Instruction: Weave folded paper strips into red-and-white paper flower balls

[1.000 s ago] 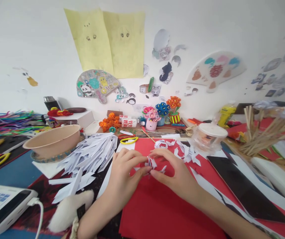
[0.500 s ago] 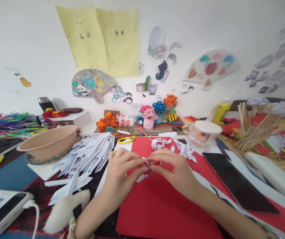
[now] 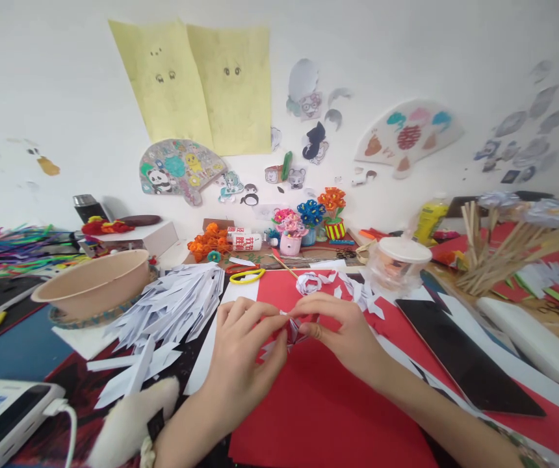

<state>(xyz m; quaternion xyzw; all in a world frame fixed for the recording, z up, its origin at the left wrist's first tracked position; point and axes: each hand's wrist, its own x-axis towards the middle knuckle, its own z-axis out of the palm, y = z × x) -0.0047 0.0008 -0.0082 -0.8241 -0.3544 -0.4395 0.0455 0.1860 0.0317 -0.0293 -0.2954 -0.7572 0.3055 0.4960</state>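
Note:
My left hand (image 3: 243,341) and my right hand (image 3: 340,331) meet over a red paper sheet (image 3: 318,406) in the middle of the table. Both pinch a small folded piece of white-and-red paper (image 3: 293,330) between thumbs and fingertips, held just above the sheet. The fingers of each hand are curled around it, so most of the piece is hidden. A small curled white paper flower (image 3: 309,283) lies just beyond my hands on the red sheet.
A heap of white paper strips (image 3: 177,302) lies left of my hands, with a tan bowl (image 3: 91,279) farther left. Yellow-handled scissors (image 3: 245,274), a clear lidded jar (image 3: 399,263), wooden sticks (image 3: 494,250), a black sheet (image 3: 459,357) and a white device with a cable (image 3: 4,416) surround the area.
My hands have drawn a little closer together and pinched the folded paper tighter. The view has shifted slightly to the right and down.

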